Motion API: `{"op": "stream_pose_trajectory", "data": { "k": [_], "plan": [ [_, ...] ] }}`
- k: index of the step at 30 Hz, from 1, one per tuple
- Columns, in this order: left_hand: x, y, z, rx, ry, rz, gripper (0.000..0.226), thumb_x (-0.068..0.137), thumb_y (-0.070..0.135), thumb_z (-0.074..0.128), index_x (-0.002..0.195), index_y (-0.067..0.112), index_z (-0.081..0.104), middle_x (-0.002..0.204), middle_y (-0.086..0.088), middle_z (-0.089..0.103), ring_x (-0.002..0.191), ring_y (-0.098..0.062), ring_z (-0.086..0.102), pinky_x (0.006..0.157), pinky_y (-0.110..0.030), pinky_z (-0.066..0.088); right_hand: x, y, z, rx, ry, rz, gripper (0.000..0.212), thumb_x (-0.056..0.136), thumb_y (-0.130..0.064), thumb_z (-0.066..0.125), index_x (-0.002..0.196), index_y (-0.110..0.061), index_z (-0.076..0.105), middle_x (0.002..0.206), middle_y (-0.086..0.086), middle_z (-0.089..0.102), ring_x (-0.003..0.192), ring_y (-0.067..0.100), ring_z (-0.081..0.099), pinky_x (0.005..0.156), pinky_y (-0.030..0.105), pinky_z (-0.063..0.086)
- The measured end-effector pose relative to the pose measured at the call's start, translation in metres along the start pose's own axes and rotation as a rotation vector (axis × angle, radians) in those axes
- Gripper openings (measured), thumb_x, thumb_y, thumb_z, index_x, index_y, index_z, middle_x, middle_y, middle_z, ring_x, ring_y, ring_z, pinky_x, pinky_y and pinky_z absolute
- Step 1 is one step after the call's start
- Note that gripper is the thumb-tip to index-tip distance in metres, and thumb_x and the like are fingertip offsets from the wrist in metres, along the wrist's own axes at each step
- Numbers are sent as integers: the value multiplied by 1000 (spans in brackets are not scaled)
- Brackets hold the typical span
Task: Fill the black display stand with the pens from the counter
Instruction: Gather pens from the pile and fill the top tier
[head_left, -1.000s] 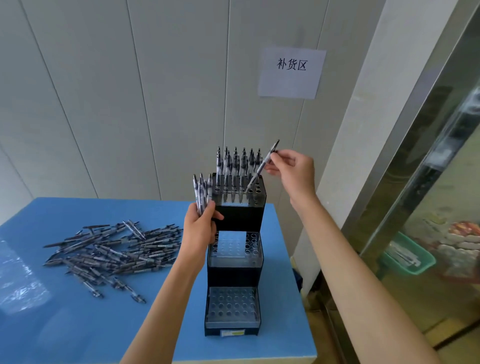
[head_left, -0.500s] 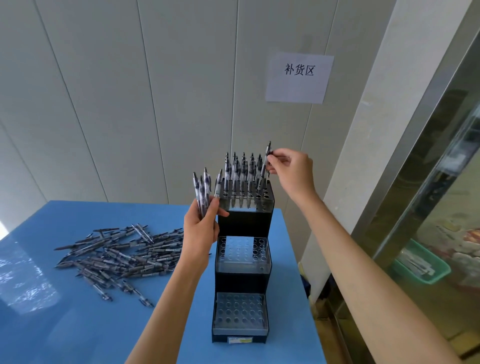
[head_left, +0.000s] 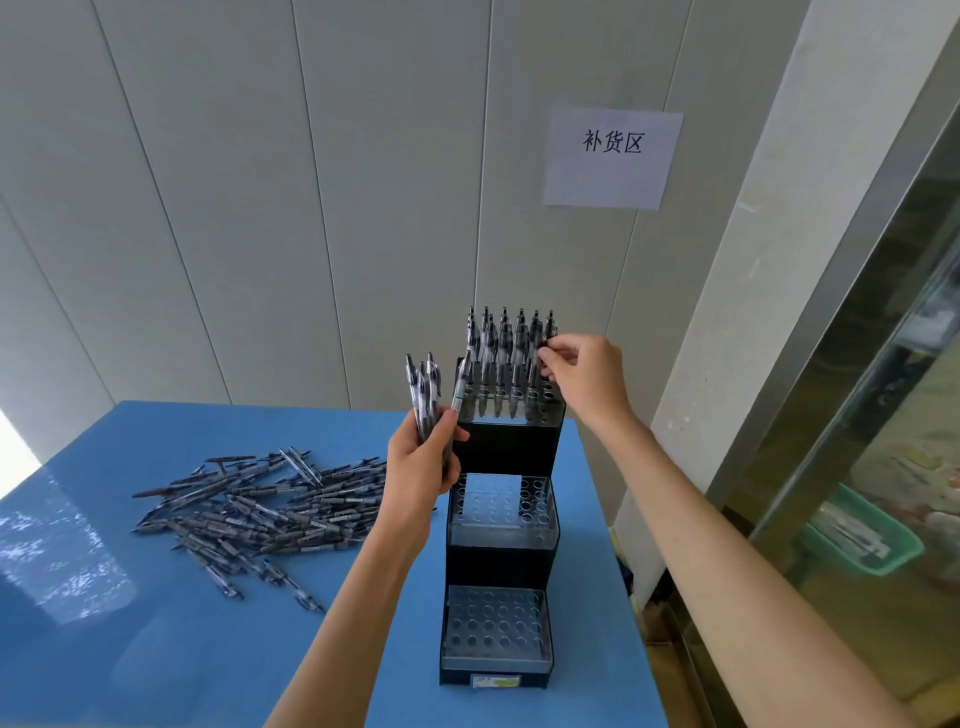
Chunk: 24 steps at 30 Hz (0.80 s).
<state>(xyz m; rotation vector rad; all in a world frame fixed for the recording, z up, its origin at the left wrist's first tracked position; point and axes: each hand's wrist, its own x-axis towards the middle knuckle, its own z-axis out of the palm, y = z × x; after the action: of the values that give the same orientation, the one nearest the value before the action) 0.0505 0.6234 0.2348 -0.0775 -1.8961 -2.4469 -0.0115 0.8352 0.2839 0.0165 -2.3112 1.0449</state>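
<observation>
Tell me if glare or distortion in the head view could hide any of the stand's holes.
Head view: a bright reflection whitens the left of the middle tier on the black display stand, washing out holes there; the bottom tier reads clearly. Window glare also patches the blue counter at left. Wide-angle lens bends the wall panels; pens by the right hand look slightly soft.

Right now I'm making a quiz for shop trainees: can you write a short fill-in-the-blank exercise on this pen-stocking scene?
1. The pens standing in the black display stand are all on its ____ tier.
2. The spare bunch of pens is held in the ____ hand.
3. The loose pens lie on a ____ counter.
4. The right hand pinches a pen at the top tier's ____ end.

Missing words: top; left; blue; right
</observation>
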Motion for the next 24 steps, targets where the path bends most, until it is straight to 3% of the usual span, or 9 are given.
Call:
{"op": "stream_pose_trajectory", "data": {
  "k": [6, 11, 14, 17, 21, 24],
  "plan": [
    [-1, 1, 6, -2, 9, 17, 24, 104, 23, 59, 109, 1, 63, 82, -1, 68, 47, -12, 45, 45, -23, 31, -3, 1, -4, 12, 3, 27, 12, 91, -14, 73, 99, -6, 77, 77, 0, 75, 62, 3, 69, 77, 30, 61],
    [0, 4, 10, -17, 31, 54, 14, 100, 22, 65, 101, 9, 70, 81, -6, 71, 52, -16, 50, 44, -20, 32, -14, -3, -17, 240, -38, 163, 9, 90, -13, 74, 95, -6, 76, 77, 6, 76, 70, 19, 74, 70, 30, 63],
    [1, 6, 16, -24, 29, 64, 12, 98, 21, 67, 100, 10, 72, 87, -10, 75, 52, -15, 50, 44, -19, 33, -22, -18, -22, 490, -178, 226, 12, 92, -11, 70, 100, -3, 75, 86, 11, 77, 82, 29, 75, 74, 29, 62],
    [1, 6, 24, -6, -28, 70, 15, 98, 23, 67, 105, 11, 72, 92, -10, 77, 51, -14, 52, 45, -20, 35, -27, -28, -22, 650, -344, 242, 18, 94, -12, 67, 110, -5, 72, 98, 11, 77, 92, 27, 74, 82, 32, 61],
    [-1, 5, 33, -4, -98, 53, 19, 102, 24, 61, 106, 7, 68, 92, -13, 77, 48, -15, 50, 42, -23, 28, -31, -29, -22, 806, -432, 281, 23, 95, -5, 63, 117, -3, 69, 104, 12, 75, 94, 24, 73, 80, 31, 61],
    [-3, 6, 36, -5, -109, 40, 20, 103, 24, 60, 107, 5, 66, 89, -12, 77, 46, -16, 50, 41, -24, 26, -32, -26, -23, 849, -446, 303, 22, 92, -2, 65, 114, 2, 69, 97, 14, 75, 88, 23, 73, 78, 30, 61]
  ]
}}
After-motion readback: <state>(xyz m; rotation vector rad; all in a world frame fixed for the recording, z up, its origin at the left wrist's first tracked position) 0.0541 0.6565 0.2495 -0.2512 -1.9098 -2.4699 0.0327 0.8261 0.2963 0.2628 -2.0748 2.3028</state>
